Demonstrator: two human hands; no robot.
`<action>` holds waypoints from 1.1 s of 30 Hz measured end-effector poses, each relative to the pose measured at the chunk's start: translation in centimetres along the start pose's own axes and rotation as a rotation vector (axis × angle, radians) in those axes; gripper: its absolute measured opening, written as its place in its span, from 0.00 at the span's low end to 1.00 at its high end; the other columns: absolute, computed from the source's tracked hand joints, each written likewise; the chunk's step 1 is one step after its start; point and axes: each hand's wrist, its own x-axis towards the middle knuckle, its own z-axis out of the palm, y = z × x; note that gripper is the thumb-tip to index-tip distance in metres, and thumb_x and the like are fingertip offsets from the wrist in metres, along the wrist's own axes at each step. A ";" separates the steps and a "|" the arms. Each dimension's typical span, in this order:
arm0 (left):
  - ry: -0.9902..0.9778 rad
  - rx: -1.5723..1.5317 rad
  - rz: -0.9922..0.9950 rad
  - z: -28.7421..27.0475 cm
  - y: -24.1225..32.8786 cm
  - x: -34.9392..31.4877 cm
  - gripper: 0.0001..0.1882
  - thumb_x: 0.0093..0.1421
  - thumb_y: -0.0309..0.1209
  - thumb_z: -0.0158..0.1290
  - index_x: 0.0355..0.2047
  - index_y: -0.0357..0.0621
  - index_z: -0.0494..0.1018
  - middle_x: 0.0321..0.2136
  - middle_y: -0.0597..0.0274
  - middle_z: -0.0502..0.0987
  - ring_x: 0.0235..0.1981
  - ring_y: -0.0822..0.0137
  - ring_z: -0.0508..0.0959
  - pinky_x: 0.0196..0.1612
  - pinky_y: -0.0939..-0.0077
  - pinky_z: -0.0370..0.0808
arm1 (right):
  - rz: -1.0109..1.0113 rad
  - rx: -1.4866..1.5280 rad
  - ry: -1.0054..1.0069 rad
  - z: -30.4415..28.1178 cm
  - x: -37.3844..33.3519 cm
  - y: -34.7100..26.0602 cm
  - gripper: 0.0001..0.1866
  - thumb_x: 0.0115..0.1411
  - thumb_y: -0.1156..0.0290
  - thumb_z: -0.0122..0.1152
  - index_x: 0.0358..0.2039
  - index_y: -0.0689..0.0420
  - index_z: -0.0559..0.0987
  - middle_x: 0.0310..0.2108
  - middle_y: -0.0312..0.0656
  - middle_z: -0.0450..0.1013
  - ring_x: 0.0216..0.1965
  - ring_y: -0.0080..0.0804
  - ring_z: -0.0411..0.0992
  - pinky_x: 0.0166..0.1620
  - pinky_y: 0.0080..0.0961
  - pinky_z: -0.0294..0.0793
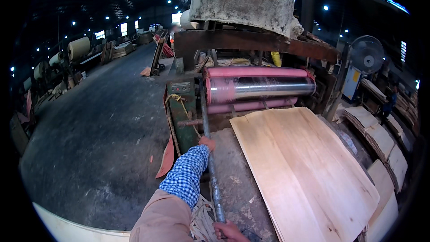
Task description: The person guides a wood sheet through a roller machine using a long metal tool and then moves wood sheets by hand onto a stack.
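A long grey metal pipe (pixel 213 183) runs from beside the rollers down toward me. My left hand (pixel 207 143), its arm in a blue checked sleeve cover (pixel 187 172), is wrapped round the pipe partway along. Closer to me, my right hand (pixel 229 231) is closed on the pipe's near end. Beyond them is a roller machine with a shiny metal roller (pixel 264 87) between pink-coated rollers. A green control box (pixel 182 101) with buttons and a yellow cord stands left of the pipe. Large pale wood veneer sheets (pixel 304 170) lie to the right.
A big grime-covered drum (pixel 244 2) rests on a rusty beam (pixel 251 45) above the rollers. On the right are a standing fan (pixel 366 54) and stacked veneer (pixel 376 130). A dark floor (pixel 98 152) stretches left, with a hand truck (pixel 157 58) farther off.
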 end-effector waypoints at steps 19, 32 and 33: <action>-0.145 -0.123 -0.067 2.5 -3.4 5.0 0.19 0.49 0.34 0.54 0.40 0.36 0.73 0.43 0.44 0.73 0.47 0.49 0.73 0.50 0.65 0.70 | 0.074 0.040 0.042 1.4 -2.8 -2.1 0.12 0.57 0.68 0.54 0.17 0.49 0.67 0.12 0.27 0.60 0.10 0.14 0.55 0.12 0.12 0.52; -0.096 -0.126 -0.041 2.8 -2.8 4.2 0.18 0.46 0.34 0.55 0.36 0.36 0.75 0.41 0.44 0.75 0.46 0.49 0.74 0.49 0.65 0.71 | 0.077 0.156 0.082 0.2 0.1 0.6 0.12 0.57 0.66 0.55 0.17 0.50 0.69 0.12 0.28 0.61 0.11 0.15 0.57 0.12 0.12 0.52; -0.120 -0.101 -0.044 2.7 -2.4 3.8 0.17 0.46 0.34 0.55 0.35 0.36 0.75 0.41 0.44 0.75 0.46 0.50 0.74 0.49 0.65 0.71 | 0.068 0.110 0.123 0.7 -0.4 0.0 0.12 0.57 0.66 0.56 0.17 0.50 0.69 0.12 0.29 0.62 0.12 0.15 0.58 0.12 0.12 0.52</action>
